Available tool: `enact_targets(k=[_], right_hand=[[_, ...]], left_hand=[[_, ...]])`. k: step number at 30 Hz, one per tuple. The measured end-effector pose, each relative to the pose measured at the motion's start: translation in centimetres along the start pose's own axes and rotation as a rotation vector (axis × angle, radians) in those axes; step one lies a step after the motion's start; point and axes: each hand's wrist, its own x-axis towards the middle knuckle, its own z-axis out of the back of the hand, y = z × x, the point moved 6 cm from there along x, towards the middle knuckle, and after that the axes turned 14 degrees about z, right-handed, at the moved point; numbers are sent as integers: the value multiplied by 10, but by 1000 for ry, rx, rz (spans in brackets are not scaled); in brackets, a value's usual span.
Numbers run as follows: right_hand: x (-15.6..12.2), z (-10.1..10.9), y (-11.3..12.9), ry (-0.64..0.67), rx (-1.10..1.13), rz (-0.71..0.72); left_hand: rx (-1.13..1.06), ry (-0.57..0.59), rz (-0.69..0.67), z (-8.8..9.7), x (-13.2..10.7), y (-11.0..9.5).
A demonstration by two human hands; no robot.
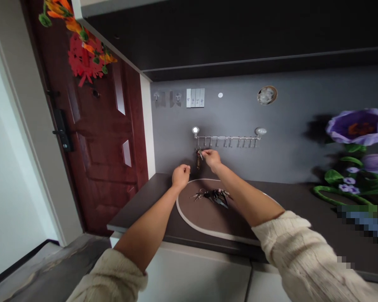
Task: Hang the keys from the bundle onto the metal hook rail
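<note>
Two hands raised | right hand (211,159): fingers pinching keys (198,158) | left hand (181,176): fingers curled shut

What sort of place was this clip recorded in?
Most likely the entrance hall of a home: there is a dark red front door with a black lock, a wall-mounted hook rail with a bunch of keys at it, and more keys on an oval mat.

2 bare forearms (151,222) reaching forward, left hand (180,176) loosely curled, right hand (211,160) pinched closed, wrists raised
</note>
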Motion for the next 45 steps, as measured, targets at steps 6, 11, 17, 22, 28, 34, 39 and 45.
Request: enact_targets(k=[6, 11, 17, 22, 28, 34, 39, 45], right_hand=[[-40, 14, 0, 195, -41, -16], [-77, 17, -7, 403, -166, 24], [-99, 12, -9, 684, -340, 107], [-100, 10, -6, 754, -480, 190], [-100, 9, -9, 775, -536, 223], [-101, 9, -6, 801, -531, 204], [-100, 8, -8, 802, -511, 199], [-100, 9, -8, 778, -476, 172]], left_hand=[[-144, 302, 44, -14, -9, 1], [-92, 512, 43, -23, -22, -1], [-15, 779, 41, -40, -35, 6], [33, 832, 22, -46, -38, 11], [30, 808, 56, -44, -38, 10], [-21, 748, 100, -41, -35, 10], [-57, 688, 132, -37, -31, 11], [-255, 730, 253, -40, -31, 12]])
